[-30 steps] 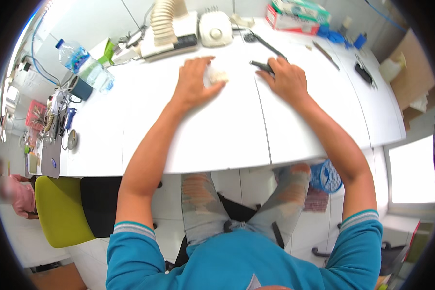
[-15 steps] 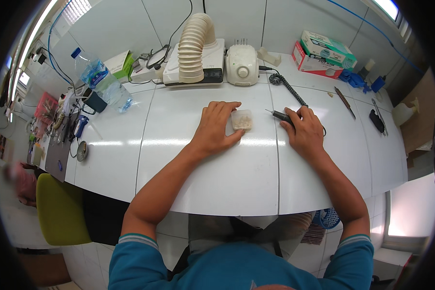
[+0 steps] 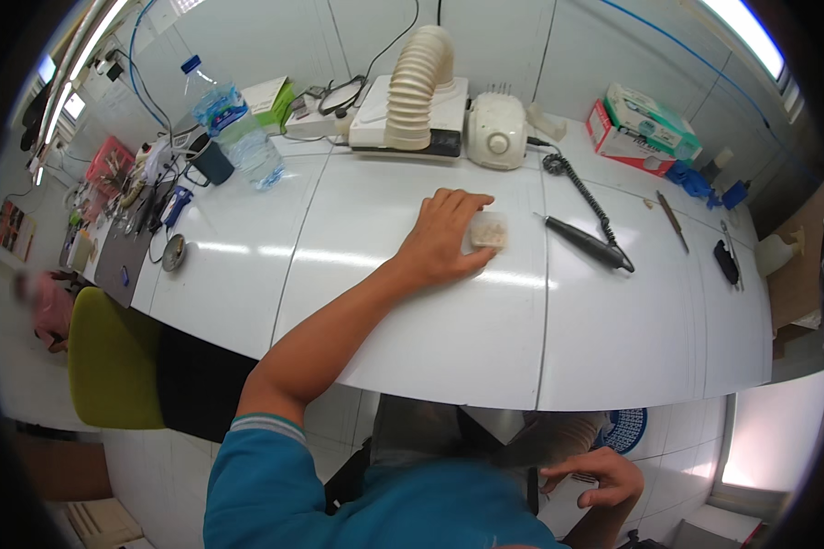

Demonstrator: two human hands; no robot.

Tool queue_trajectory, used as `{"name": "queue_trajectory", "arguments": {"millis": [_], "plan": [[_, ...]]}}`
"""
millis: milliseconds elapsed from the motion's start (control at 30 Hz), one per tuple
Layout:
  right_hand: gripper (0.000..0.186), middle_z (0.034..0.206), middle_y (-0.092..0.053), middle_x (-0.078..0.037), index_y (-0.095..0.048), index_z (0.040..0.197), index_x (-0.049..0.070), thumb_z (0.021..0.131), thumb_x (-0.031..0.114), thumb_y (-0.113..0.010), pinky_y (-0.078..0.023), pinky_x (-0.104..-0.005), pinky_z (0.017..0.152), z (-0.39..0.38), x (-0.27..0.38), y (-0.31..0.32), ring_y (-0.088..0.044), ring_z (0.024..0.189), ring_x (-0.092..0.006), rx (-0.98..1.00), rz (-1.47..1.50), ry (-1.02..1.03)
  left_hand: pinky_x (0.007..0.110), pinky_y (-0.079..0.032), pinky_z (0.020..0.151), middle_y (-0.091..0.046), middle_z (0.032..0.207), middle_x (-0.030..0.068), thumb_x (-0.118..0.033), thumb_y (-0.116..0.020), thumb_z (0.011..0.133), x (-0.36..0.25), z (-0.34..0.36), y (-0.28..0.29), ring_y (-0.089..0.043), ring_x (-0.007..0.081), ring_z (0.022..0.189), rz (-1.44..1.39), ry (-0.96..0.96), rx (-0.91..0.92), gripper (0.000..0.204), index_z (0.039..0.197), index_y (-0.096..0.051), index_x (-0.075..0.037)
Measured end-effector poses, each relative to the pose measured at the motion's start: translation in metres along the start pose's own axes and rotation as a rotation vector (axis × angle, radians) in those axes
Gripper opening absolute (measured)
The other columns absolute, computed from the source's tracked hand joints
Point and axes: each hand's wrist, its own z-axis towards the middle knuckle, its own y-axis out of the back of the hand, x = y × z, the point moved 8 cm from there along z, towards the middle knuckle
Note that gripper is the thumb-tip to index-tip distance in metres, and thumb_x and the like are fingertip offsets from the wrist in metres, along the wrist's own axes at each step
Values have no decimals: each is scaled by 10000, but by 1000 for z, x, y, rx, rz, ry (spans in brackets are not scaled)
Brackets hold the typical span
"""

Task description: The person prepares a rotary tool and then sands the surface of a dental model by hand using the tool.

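Note:
My left hand (image 3: 438, 236) rests on the white table, thumb and fingers curved around a small clear plastic box (image 3: 489, 231). Pale little pieces show inside the box, too small to name. To its right lies a black rotary handpiece (image 3: 584, 242) with a thin metal tip, joined by a coiled cord to a cream control unit (image 3: 497, 133). My right hand (image 3: 602, 476) is off the table, below its front edge near my lap. Its fingers are bent but apart, with nothing between them.
A dust extractor (image 3: 412, 119) with a ribbed hose stands at the back. Leftward are a water bottle (image 3: 238, 128), a dark mug (image 3: 212, 163) and a small metal dish (image 3: 174, 252). Glove boxes (image 3: 645, 128), a brown-handled knife (image 3: 673, 222) and a green chair (image 3: 110, 357) flank the workspace.
My right hand has let go of the handpiece, which now lies on the table, and has drawn back toward my lap. The whole view has shifted; my left hand stays at the box.

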Motion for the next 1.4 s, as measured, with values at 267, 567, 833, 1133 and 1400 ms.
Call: {"name": "queue_trajectory", "arguments": {"millis": [267, 567, 833, 1133, 1400], "plan": [[443, 1068, -804, -277, -738, 1317, -64, 1048, 287, -715, -590, -517, 927, -153, -295, 102, -751, 1016, -504, -1451, -1015, -612, 462, -408, 1160, -644, 1350, 137, -308, -881, 860, -11, 20, 1, -547, 333, 1312, -7, -79, -50, 743, 1502, -591, -71], [339, 920, -772, -152, -789, 1315, 139, 1056, 293, -634, -591, -529, 734, -184, -392, 110, -768, 833, -362, -1252, -1392, -860, 477, -429, 1154, -651, 1346, 137, -317, -894, 843, -1, 9, -2, -563, 337, 1301, -40, -35, -19, 760, 1496, -598, -66], [684, 879, -785, 31, -467, 1709, 299, 1043, 207, -595, -565, -474, 609, -177, -467, 160, -777, 777, -193, -581, -1586, -1388, 471, -439, 1193, -659, 1374, 129, -309, -922, 821, 7, 13, 3, -566, 344, 1337, -76, 6, -23, 791, 1506, -594, -88], [365, 1040, -825, -165, -773, 1298, 39, 975, 87, -610, -580, -535, 881, -227, -398, 121, -798, 935, -374, -1574, -252, -753, 464, -410, 1156, -659, 1369, 111, -322, -885, 830, 7, 17, -12, -556, 323, 1330, -120, -19, 4, 754, 1497, -606, -106], [415, 1082, -829, -226, -755, 1333, -14, 969, 184, -781, -623, -434, 958, -88, -147, 21, -819, 1027, -386, -825, -504, -756, 469, -400, 1177, -682, 1366, 135, -279, -882, 847, 8, 10, -1, -561, 339, 1332, -52, 26, 33, 756, 1516, -596, -72]]}}
